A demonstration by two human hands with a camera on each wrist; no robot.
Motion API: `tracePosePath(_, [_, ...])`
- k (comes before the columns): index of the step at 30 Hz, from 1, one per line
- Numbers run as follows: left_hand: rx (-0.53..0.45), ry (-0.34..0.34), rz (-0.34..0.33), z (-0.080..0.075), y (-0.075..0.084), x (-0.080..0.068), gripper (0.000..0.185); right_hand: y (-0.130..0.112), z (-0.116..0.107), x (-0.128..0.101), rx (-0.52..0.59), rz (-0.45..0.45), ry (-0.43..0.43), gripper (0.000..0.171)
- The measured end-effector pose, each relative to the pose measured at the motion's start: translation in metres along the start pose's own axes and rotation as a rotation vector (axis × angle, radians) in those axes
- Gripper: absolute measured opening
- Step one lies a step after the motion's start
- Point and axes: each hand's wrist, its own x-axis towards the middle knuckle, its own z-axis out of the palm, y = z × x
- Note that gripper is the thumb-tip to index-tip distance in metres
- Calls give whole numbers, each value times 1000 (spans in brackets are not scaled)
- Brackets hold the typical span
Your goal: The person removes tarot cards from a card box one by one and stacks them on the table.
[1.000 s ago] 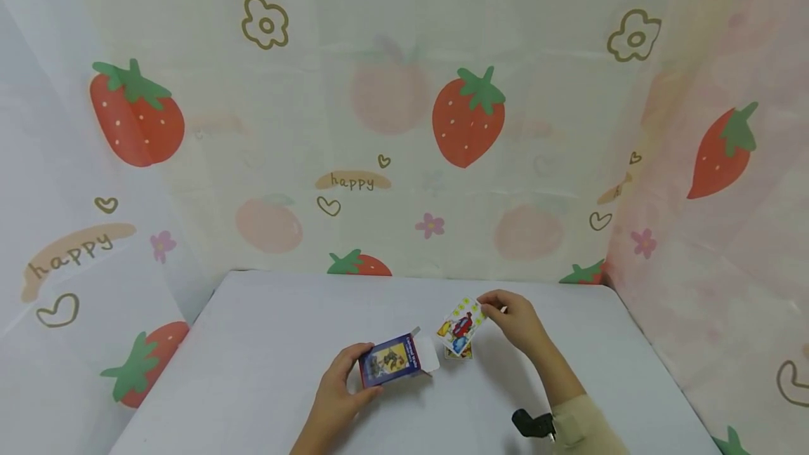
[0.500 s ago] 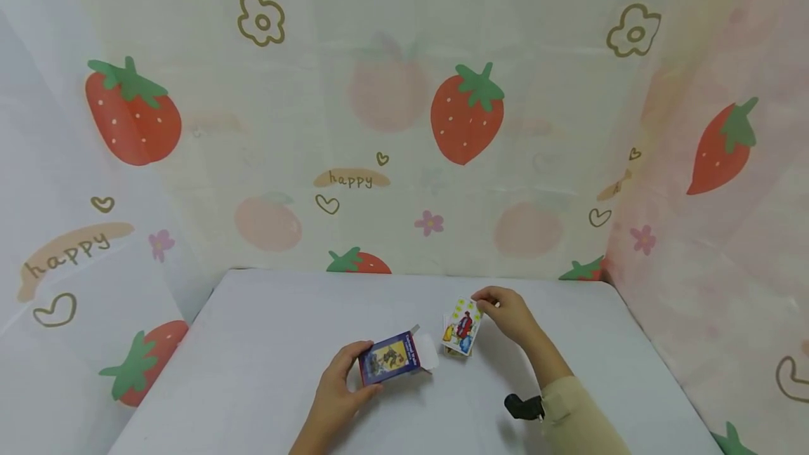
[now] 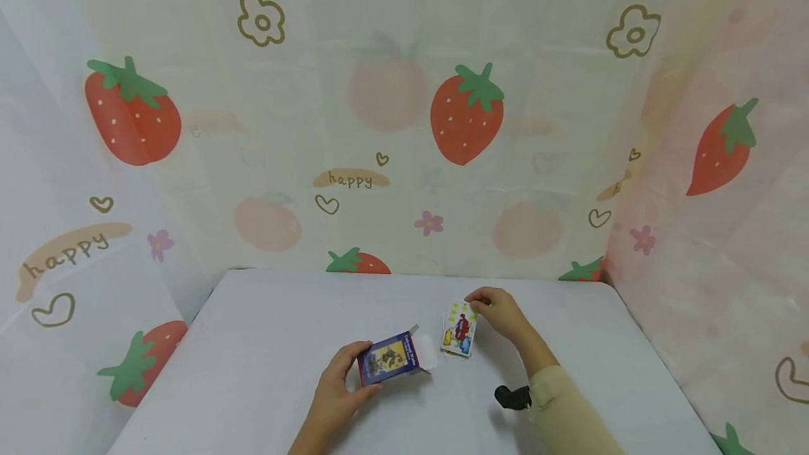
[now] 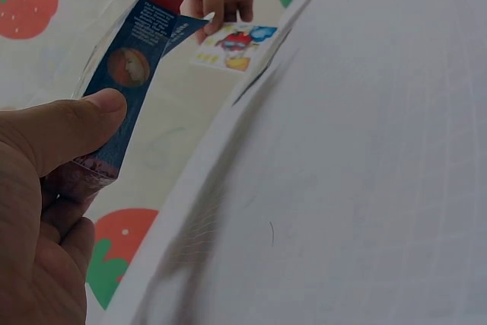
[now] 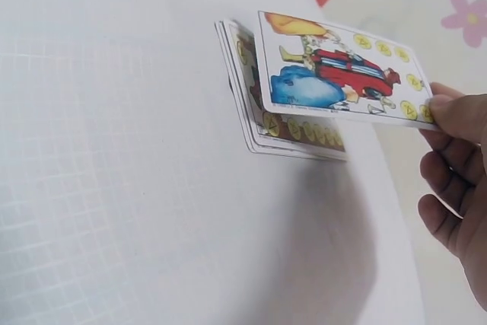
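Note:
My left hand [image 3: 338, 388] grips a blue card box [image 3: 388, 358] lying on the white table [image 3: 265, 343]; its white flap is open toward the right. In the left wrist view the thumb [image 4: 72, 123] presses on the blue box [image 4: 137, 58]. My right hand [image 3: 496, 311] pinches one picture card [image 3: 460, 326] by its far edge and holds it just above a small pile of cards [image 3: 450, 351]. The right wrist view shows that card [image 5: 342, 66] hovering over the pile [image 5: 285, 123], with the fingertips [image 5: 456, 116] at its corner.
A curtain printed with strawberries [image 3: 466, 114] hangs behind and along both sides of the table. A black wrist camera [image 3: 510, 397] sits on my right sleeve. Bare table top lies left of the box and along the near edge.
My right hand has lowered the card and brought it left, from tilted above the pile to nearly flat over it. The left hand and box have stayed put.

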Motion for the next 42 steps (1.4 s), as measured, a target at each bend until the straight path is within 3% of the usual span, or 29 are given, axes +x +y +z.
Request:
tracePosePath(13, [13, -1, -11, 0, 0, 0, 80, 8, 16, 10, 35, 63, -28, 13])
tracePosePath(22, [19, 4, -3, -1, -1, 0, 80, 18, 27, 13, 53, 38, -27, 12])
tracePosePath(34, [-5, 5, 11, 0, -1, 0, 78, 24, 37, 16, 14, 84, -19, 11])
tracePosePath(42, [-14, -2, -16, 0, 2, 0, 78, 29, 42, 16, -13, 71, 15, 12])
